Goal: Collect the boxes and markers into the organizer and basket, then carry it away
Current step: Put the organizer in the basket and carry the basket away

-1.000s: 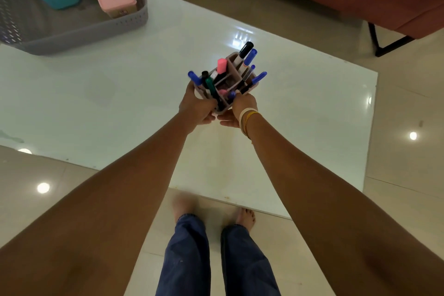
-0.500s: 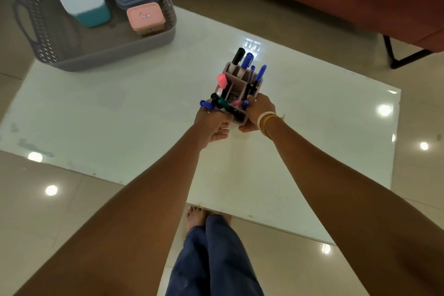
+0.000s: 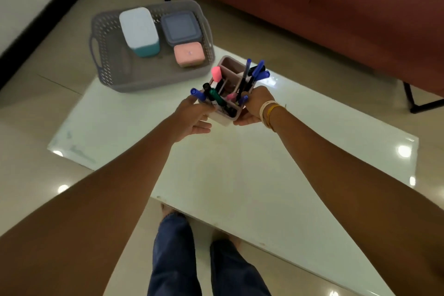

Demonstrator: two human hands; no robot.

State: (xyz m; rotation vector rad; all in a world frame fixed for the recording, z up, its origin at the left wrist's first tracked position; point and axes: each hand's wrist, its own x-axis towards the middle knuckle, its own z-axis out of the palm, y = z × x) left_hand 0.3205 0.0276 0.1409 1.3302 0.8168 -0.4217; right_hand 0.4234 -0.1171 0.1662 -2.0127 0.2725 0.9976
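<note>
Holding organizer (image 3: pixel 228 116) w/ markers (image 3: pixel 258 72); basket (image 3: pixel 113 74) w/ 3 boxes (image 3: pixel 138 27).

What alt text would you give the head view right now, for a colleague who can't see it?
Both hands, left hand and right hand, hold a pinkish plastic desk organizer full of coloured markers above a glossy white low table. Behind it, a grey perforated plastic basket on the table's far corner holds three lidded boxes: white-and-teal, grey and pink.

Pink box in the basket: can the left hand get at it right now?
Probably not yet: the left hand and right hand both hold the organizer. The pink box itself lies uncovered in the basket.
</note>
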